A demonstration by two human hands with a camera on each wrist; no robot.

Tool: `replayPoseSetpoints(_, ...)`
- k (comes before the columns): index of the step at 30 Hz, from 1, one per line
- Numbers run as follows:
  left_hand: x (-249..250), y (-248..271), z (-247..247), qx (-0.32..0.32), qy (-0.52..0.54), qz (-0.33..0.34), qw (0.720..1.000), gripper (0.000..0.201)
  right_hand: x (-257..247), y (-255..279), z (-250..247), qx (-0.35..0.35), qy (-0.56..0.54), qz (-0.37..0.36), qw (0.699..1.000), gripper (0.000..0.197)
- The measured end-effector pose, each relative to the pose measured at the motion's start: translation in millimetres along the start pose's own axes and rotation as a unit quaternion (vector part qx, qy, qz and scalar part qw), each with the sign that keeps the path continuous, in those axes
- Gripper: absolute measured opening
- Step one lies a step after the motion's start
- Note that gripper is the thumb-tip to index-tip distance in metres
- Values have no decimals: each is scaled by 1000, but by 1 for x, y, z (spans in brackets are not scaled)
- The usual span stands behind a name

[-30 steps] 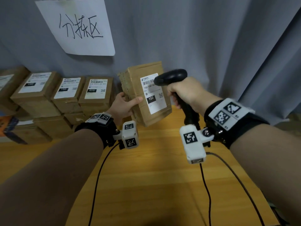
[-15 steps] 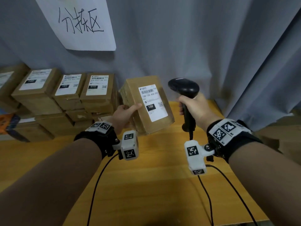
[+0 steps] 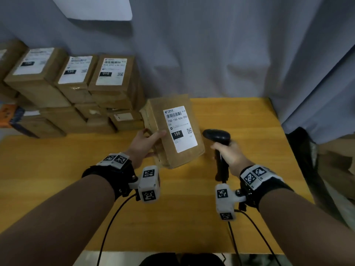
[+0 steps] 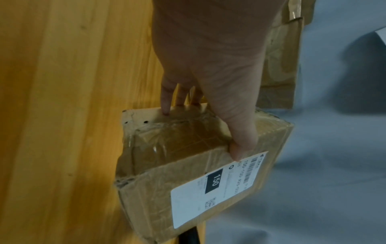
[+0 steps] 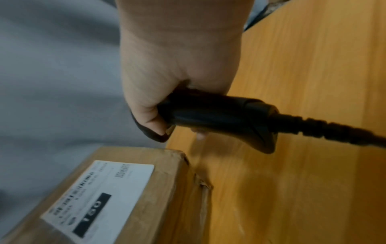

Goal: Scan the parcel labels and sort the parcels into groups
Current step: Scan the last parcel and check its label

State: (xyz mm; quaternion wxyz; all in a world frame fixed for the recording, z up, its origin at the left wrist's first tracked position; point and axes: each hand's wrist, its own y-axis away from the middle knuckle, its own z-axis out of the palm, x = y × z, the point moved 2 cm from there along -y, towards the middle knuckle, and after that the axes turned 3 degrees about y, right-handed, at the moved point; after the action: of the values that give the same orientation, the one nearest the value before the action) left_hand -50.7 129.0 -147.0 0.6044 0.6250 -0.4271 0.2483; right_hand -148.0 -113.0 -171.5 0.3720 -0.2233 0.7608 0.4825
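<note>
A brown cardboard parcel (image 3: 179, 139) (image 4: 181, 166) (image 5: 129, 198) with a white label (image 3: 179, 127) marked 150 is held tilted just above the wooden table (image 3: 172, 217). My left hand (image 3: 146, 144) (image 4: 211, 82) grips its left end, thumb on the labelled face, fingers behind. My right hand (image 3: 227, 152) (image 5: 177, 79) grips the handle of a black barcode scanner (image 3: 218, 137) (image 5: 219, 115) just right of the parcel, its head level with the label's lower part. The scanner's cable (image 5: 334, 132) trails off toward me.
Several labelled cardboard parcels (image 3: 73, 89) are stacked at the back left of the table, against a grey curtain (image 3: 211, 45). A white paper sign (image 3: 92, 8) hangs on the curtain. The table's right edge (image 3: 292, 143) borders dark clutter.
Both hands have come down toward the table with the parcel and the scanner. The scanner has drawn back from the label to the parcel's right side.
</note>
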Motion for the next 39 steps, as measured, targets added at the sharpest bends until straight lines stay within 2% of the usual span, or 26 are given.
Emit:
replayPoseSetpoints(2,-8,3,-6,5,-5,-7,1000,68,14,-10,11,-3,45,8,999,9)
replayPoseSetpoints(7,-25,9,-24,33,3,-26,999,51,28,-30,34,-33,108,1,994,16)
replayPoseSetpoints(9,-28,13,-29,34,13,-27,999,46,30,-34,37,-32,174,-5,984,28)
replayPoseSetpoints(12,-27,19,-33,25,18,-26,999,47,25,-33,36,-15,262,-11,965,57)
replayPoseSetpoints(14,-25,23,-34,26,20,-20,999,48,21,-31,35,-51,273,0,961,77)
replayPoseSetpoints(16,-20,29,-35,31,19,-9,999,54,15,-29,33,-90,283,25,955,88)
replayPoseSetpoints(18,-15,35,-37,37,20,1,999,66,9,-28,29,-105,310,37,944,90)
replayPoseSetpoints(20,-11,39,-41,39,21,15,999,69,-1,-25,24,-107,347,39,931,84)
replayPoseSetpoints(22,-6,43,-46,37,26,27,999,69,-14,-22,19,-80,363,-1,928,73)
replayPoseSetpoints(26,14,52,-61,32,37,64,997,75,-61,-10,26,-21,316,-164,934,46)
replayPoseSetpoints(28,27,58,-72,31,40,88,995,75,-86,-2,40,-28,268,-224,937,36)
replayPoseSetpoints(30,41,64,-84,35,42,113,992,73,-109,9,57,-73,190,-261,944,31)
replayPoseSetpoints(32,55,68,-98,46,59,133,988,66,-129,24,75,-149,92,-260,950,41)
replayPoseSetpoints(34,69,72,-115,56,84,147,984,57,-145,37,92,-217,26,-229,949,67)
replayPoseSetpoints(36,83,74,-134,59,104,158,980,55,-158,45,111,-263,13,-222,939,86)
replayPoseSetpoints(38,96,73,-153,59,116,160,978,56,-169,51,132,-293,27,-227,929,90)
replayPoseSetpoints(39,102,71,-163,58,122,158,978,51,-175,54,144,-302,39,-229,924,92)
